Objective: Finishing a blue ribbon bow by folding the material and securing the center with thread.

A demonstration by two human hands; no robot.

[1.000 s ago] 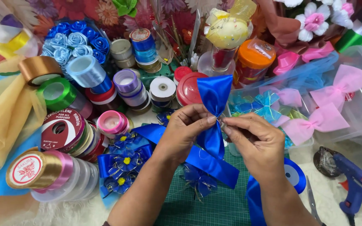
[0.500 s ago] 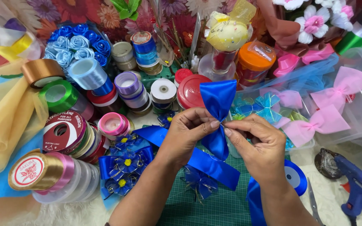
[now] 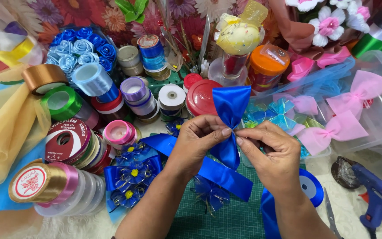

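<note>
While both forearms are reaching in from the near edge of the green cutting mat, the blue ribbon bow is standing upright above the mat's far edge, its tail trailing down across the mat. Left hand is curling, thumb and forefinger pinching the bow's gathered waist. Right hand is facing it, fingertips pressed together on the same waist. Ribbon spools are crowding the left side; a blue glue gun is lying near the right corner.
</note>
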